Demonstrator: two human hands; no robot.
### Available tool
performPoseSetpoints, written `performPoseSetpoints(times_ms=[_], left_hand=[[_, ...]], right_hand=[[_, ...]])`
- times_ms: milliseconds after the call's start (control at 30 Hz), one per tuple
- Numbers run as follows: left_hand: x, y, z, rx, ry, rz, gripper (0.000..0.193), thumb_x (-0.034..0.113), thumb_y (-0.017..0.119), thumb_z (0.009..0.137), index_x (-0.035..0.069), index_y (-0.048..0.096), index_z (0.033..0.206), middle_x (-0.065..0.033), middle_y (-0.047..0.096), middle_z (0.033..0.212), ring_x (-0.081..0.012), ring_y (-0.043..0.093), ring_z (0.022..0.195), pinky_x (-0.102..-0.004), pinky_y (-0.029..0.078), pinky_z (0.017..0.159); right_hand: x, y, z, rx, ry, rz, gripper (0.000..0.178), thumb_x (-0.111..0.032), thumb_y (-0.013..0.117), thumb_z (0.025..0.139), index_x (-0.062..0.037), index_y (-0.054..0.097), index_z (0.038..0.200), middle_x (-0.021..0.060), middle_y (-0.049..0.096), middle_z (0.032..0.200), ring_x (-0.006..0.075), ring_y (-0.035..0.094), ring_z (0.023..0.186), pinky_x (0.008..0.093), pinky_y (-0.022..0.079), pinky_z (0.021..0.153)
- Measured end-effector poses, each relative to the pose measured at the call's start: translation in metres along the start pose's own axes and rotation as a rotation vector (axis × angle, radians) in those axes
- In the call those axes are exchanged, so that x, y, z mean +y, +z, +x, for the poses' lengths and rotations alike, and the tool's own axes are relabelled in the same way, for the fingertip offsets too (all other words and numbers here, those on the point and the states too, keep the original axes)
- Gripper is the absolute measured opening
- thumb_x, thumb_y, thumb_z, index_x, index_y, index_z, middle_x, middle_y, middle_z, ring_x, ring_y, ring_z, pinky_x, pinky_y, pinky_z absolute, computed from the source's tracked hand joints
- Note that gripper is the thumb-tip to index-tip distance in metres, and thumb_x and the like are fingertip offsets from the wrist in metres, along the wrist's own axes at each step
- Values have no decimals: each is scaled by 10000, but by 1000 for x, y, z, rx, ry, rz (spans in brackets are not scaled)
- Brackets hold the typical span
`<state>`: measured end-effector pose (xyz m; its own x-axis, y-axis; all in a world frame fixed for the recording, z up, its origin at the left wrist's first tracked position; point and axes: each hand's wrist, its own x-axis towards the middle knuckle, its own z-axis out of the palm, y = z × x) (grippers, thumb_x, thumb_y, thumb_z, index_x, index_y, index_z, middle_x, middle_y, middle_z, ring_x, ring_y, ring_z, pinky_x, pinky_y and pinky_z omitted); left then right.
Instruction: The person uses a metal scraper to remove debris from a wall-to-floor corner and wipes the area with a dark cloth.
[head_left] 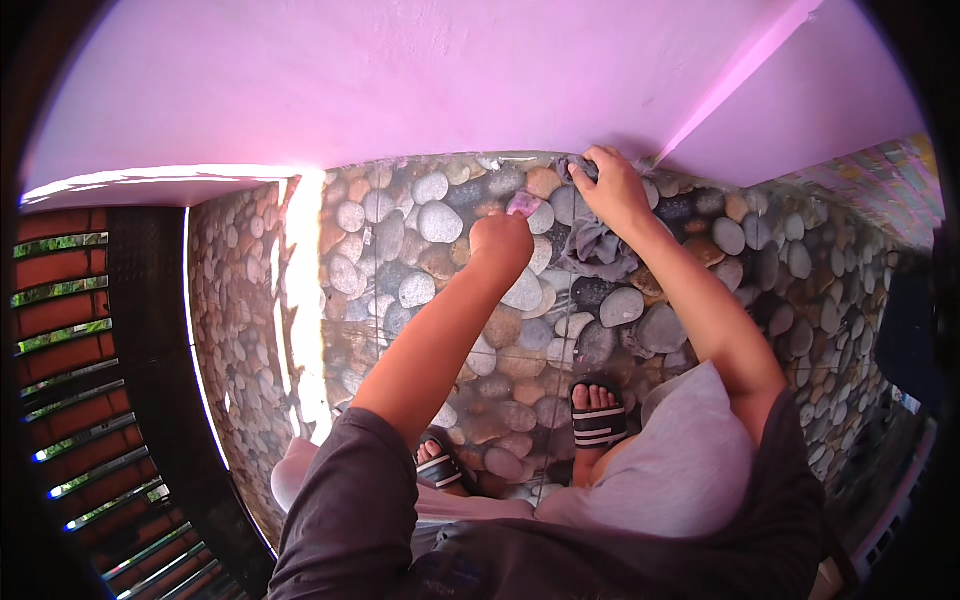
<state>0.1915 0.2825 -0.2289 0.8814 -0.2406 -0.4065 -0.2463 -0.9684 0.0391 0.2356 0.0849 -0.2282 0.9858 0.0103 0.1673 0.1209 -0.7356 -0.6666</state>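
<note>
The person looks down at a floor (420, 260) tiled with a printed pattern of rounded pebbles in grey, brown and white. The floor meets a pink wall (420, 80) along its far edge.

The right hand (612, 188) is at that far edge, right where floor and wall join. Its fingers are curled together and clamped on a grey cloth (598, 248), pinching the cloth's upper end against the base of the wall. The rest of the cloth lies crumpled on the tiles just below the hand and beside the wrist.

The left hand (502, 243) is a little nearer the person and to the left of the cloth, close to it. It is balled into a fist with the knuckles toward the wall. A small pinkish thing (523, 204) shows just past the knuckles; whether the fist is gripping it or it is part of the floor pattern, I cannot tell.

Both forearms reach out from the lower part of the view, and the sleeves are dark grey. Below them, the person's feet stand on the tiles in black sandals with white stripes, the right sandal (598, 412) plainly seen and the left sandal (440, 465) partly hidden under the left arm. At the left edge of the floor stands a dark slatted panel (90, 420), with a bright strip of sunlight along the tiles beside it.
</note>
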Motion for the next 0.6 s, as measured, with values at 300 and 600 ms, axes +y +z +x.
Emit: performPoseSetpoints(times_ms=[300, 600], left_hand=[[-2, 0, -1, 40, 3, 23, 258, 169, 523, 886, 30, 645, 1066, -202, 677, 998, -319, 689, 925, -411, 566, 761], [1, -6, -2, -24, -2, 53, 261, 142, 504, 882, 52, 666, 1065, -181, 694, 1017, -289, 689, 950, -389, 562, 783]], right_hand=[[-14, -11, -1, -45, 52, 39, 307, -262, 680, 851, 22, 624, 953, 217, 634, 1004, 394, 611, 947, 438, 486, 829], [-15, -11, 1, -51, 29, 34, 317, -263, 680, 854, 25, 628, 974, 225, 638, 996, 398, 618, 941, 444, 486, 833]])
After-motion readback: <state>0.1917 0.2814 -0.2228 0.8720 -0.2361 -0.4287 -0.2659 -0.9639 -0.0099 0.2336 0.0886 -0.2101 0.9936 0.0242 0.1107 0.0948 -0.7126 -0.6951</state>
